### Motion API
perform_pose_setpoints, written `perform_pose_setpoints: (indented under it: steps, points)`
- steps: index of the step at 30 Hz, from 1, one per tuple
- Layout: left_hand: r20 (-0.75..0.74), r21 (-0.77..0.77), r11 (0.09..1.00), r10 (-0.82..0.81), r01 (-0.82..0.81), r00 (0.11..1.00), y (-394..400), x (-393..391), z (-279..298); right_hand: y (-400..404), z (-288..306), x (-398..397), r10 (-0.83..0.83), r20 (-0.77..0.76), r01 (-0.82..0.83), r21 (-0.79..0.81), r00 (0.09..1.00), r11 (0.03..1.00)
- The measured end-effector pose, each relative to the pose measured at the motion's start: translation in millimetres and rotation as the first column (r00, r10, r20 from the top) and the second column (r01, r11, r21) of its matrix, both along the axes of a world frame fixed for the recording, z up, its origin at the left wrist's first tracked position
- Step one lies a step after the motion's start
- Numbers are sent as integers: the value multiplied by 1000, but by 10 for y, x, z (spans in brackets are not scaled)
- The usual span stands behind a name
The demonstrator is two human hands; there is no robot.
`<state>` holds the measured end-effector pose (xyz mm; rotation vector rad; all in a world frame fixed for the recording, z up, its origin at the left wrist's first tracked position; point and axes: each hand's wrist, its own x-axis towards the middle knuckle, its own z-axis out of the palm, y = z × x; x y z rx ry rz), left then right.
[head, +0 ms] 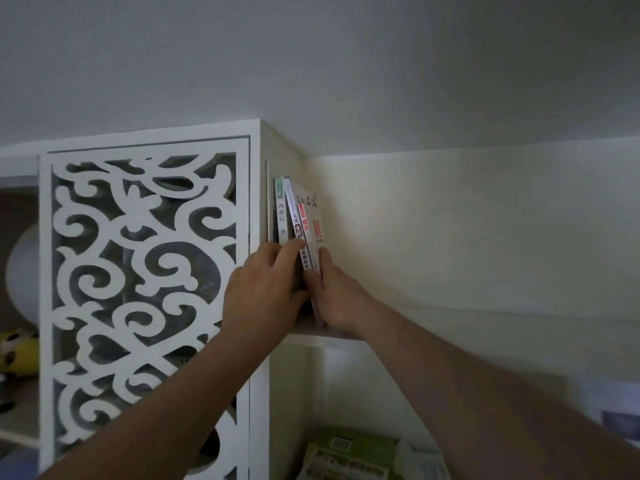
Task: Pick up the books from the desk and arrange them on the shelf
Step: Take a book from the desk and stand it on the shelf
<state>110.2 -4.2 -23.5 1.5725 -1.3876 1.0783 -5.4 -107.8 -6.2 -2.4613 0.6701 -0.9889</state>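
Note:
Several thin books (298, 216) stand upright on the white upper shelf (332, 336), pressed against the cabinet's side wall. The outermost is a white book with red characters (317, 226). My left hand (266, 289) holds the books from the left, its fingers curled over the spines. My right hand (329, 292) grips the lower edge of the white book, thumb on the spine side and fingers on the cover. The books' bottoms are hidden behind both hands.
A white carved lattice door (145, 289) covers the cabinet to the left. A yellow toy (17, 355) sits in the far-left compartment. Green packets (349, 455) lie on the shelf below. A pale wall (485, 237) closes the right side.

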Motion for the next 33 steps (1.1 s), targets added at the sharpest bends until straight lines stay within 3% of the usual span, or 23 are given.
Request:
perform_pose_setpoints:
  steps: [4, 8, 13, 15, 18, 21, 24, 26, 27, 29, 31, 33]
  points:
    - [123, -77, 983, 176, -167, 977, -157, 73, -99, -53, -20, -25, 16, -71, -15, 14, 997, 1000]
    - [147, -135, 983, 146, -126, 978, -221, 103, -192, -98, -36, 7, -32, -77, 30, -33, 996, 999]
    - [109, -61, 988, 147, -141, 983, -219, 32, -361, -83, -62, 50, -135, -97, 126, -96, 986, 987]
    - [63, -63, 996, 68, -64, 996, -221, -44, -505, 17, -98, 32, -258, -108, 239, -164, 960, 957]
    - [-18, -103, 979, -177, 175, 984, -134, -174, -844, 197, -165, -82, -383, -67, 339, -342, 921, 876]
    - [6, -98, 910, -404, 403, 915, 69, -294, -1376, 460, -484, -408, -186, -22, 155, -459, 982, 875]
    - [-11, 108, 829, -550, 548, 835, 191, -381, -2037, 671, -1302, -851, 22, 68, 19, -541, 997, 841]
    - [-183, 369, 695, -597, 618, 781, 132, -404, -2354, 573, -1969, -1117, -80, 15, 78, -433, 997, 898]
    - [-248, 522, 635, -526, 569, 814, 76, -392, -2479, 468, -2263, -1226, -179, -78, 148, -299, 981, 943]
    - [-230, 796, 491, -298, 355, 927, -12, -366, -2681, 291, -2724, -1386, -288, -388, 282, -75, 875, 957]
    - [-152, 874, 428, -207, 229, 967, -80, -314, -2803, 228, -2994, -1433, -291, -593, 311, -72, 751, 948]
    - [-141, 868, 444, -211, 224, 967, -102, -297, -2790, 236, -3035, -1396, -268, -656, 299, -67, 706, 952]
